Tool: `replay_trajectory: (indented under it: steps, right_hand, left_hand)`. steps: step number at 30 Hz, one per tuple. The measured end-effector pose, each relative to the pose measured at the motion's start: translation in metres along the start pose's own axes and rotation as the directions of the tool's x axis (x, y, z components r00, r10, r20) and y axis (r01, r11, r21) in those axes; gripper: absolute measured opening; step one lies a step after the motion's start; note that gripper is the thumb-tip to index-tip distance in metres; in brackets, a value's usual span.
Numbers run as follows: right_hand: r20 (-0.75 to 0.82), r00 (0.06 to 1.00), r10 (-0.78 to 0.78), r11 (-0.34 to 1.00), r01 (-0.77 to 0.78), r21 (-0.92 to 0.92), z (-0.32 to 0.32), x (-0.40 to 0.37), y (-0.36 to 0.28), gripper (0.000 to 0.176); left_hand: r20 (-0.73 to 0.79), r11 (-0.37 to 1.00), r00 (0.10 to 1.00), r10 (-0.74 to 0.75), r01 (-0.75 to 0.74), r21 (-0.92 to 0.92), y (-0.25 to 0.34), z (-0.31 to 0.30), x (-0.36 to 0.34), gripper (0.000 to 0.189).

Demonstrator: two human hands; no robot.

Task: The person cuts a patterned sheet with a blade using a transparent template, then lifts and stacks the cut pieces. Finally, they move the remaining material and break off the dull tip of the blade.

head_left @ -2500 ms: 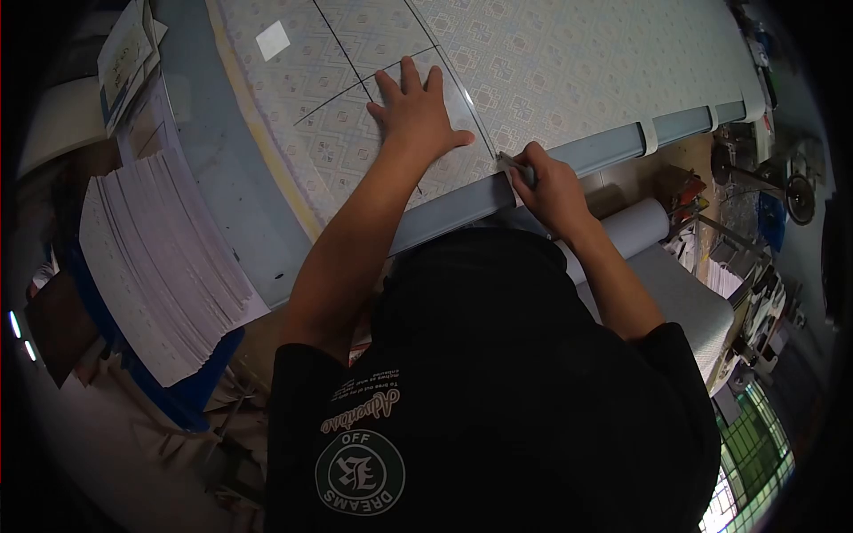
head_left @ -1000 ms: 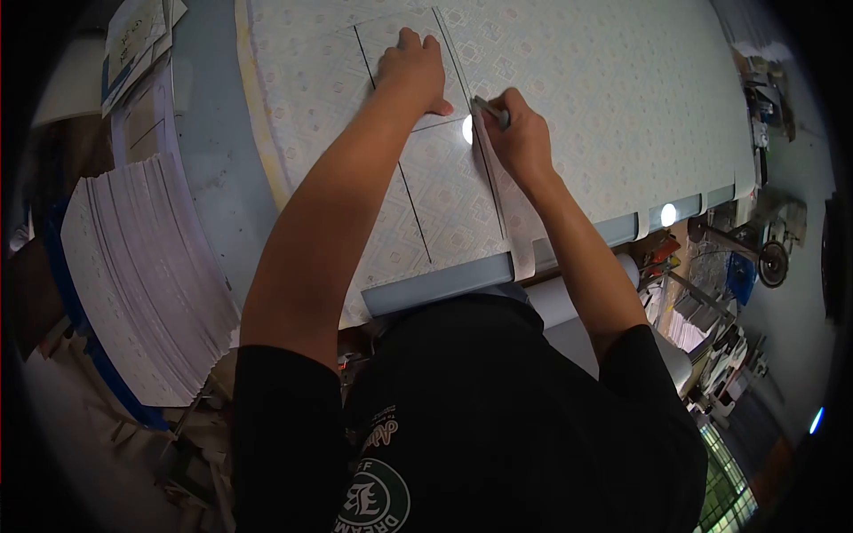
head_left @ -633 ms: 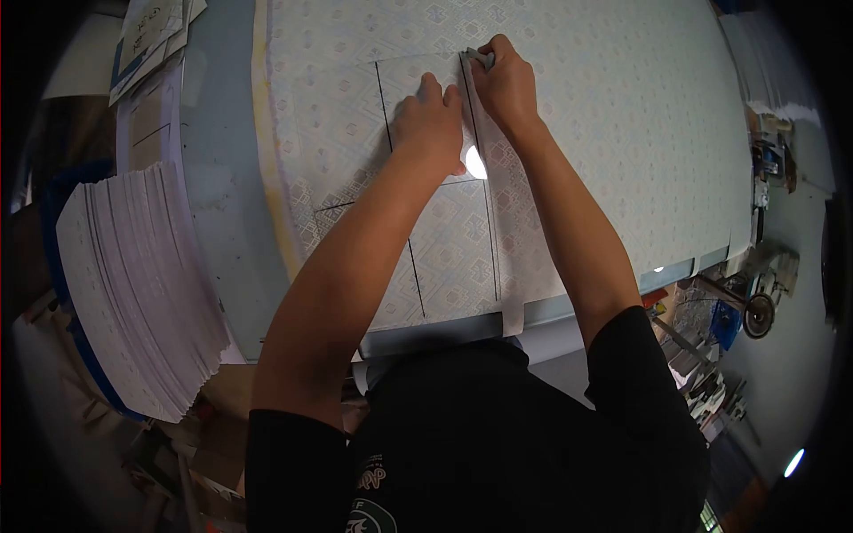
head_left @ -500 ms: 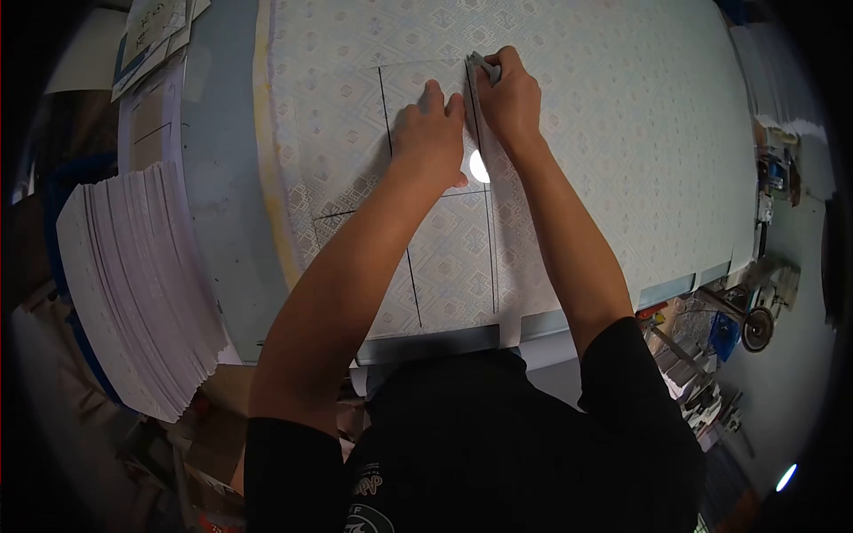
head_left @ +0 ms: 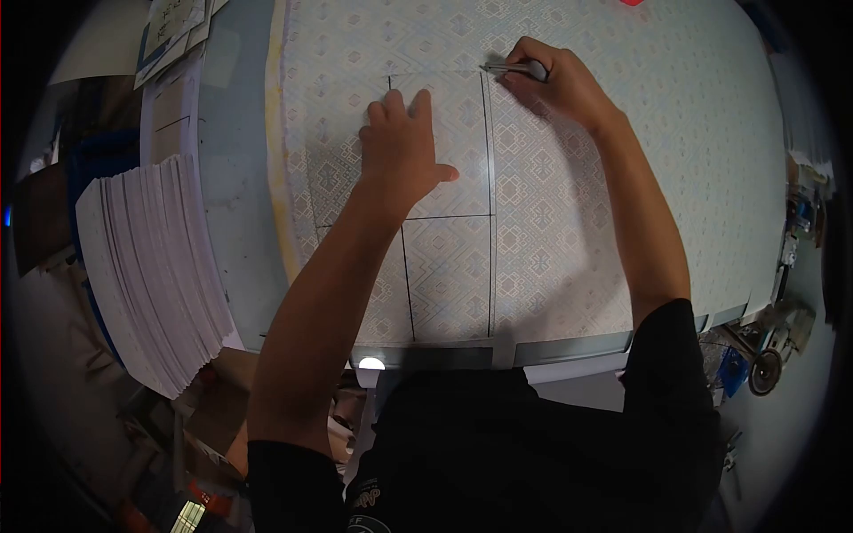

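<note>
Gripping the slim tool (head_left: 522, 68) near the top centre of the frame, your right hand (head_left: 571, 86) has its thumb and fingers closed around the handle. The tool points left, its tip just beside the upper right corner of the clear sheet (head_left: 449, 266). Your left hand (head_left: 397, 147) lies palm down on that sheet, left of centre, its fingers parted, grasping nothing, and its thumb reaching out to the right.

The clear sheet sits on the patterned cloth (head_left: 702, 178) in the middle of the frame; its black lines cross below your left hand, and the pattern shows through it. The cloth covers the table (head_left: 238, 204) from the yellow-edged side at left to far right, where the frame darkens.

Left of the table's bare part stands a thick stack (head_left: 151, 275) of pale folded sheets, and some papers (head_left: 173, 35) lie in the upper left of the frame. A small red thing (head_left: 631, 3) shows at the top edge, and a wheel (head_left: 764, 372) at lower right.
</note>
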State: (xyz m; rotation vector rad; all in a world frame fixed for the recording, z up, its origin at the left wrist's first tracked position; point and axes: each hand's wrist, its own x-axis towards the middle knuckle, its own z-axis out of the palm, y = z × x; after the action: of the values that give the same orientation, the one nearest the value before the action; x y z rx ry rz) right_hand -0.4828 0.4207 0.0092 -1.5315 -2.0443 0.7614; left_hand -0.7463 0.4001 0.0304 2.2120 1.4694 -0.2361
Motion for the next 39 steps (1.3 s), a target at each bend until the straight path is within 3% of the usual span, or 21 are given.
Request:
replay_trajectory:
  steps: [1,3,9,15,20,22,24,28,37,39]
  right_hand:
    - [0.003,1.0,-0.003,1.0,0.003,0.007,-0.005,0.007,0.006,0.018]
    - [0.096,0.978,-0.187,0.982,0.184,0.036,-0.012,0.021,0.012,0.016]
    - [0.311,0.929,-0.199,0.977,0.214,-0.016,-0.026,0.043,0.014,0.014]
    - [0.299,0.915,-0.27,0.958,0.286,-0.012,-0.015,0.056,0.027,0.015]
    - [0.365,0.871,-0.328,0.942,0.332,0.053,0.009,0.089,-0.003,0.018]
    - [0.35,0.854,-0.385,0.92,0.384,0.075,0.038,0.113,-0.03,0.018]
    - [0.317,0.838,-0.444,0.894,0.439,0.089,0.069,0.141,-0.06,0.018]
    - [0.277,0.827,-0.489,0.871,0.481,0.102,0.116,0.178,-0.104,0.018]
    - [0.164,0.88,-0.446,0.884,0.403,0.239,0.148,0.175,-0.097,0.02]
    - [0.039,0.921,-0.387,0.891,0.363,0.273,0.145,0.166,-0.096,0.023]
  left_hand:
    - [0.002,1.0,1.0,-0.007,0.007,0.003,0.0,0.003,-0.001,0.104]
    - [-0.066,0.98,0.993,-0.094,0.104,0.17,0.0,0.008,-0.003,0.116]
    - [0.02,0.98,0.984,-0.178,0.175,0.099,-0.003,0.006,-0.001,0.12]
    - [0.045,0.981,0.985,-0.169,0.164,0.101,-0.001,-0.001,-0.003,0.119]
    - [0.043,0.984,0.986,-0.164,0.161,0.072,-0.003,-0.001,-0.002,0.116]
    - [0.039,0.985,0.986,-0.165,0.162,0.056,-0.004,0.001,-0.005,0.115]
    - [-0.057,0.993,0.992,-0.112,0.115,0.041,-0.006,0.004,-0.006,0.117]
    - [-0.026,0.989,0.99,-0.138,0.139,0.042,-0.005,-0.001,-0.006,0.116]
    - [-0.045,0.99,0.989,-0.138,0.139,0.018,-0.007,0.006,-0.009,0.114]
    - [-0.26,0.993,0.958,-0.119,0.122,-0.006,-0.008,0.018,-0.017,0.102]
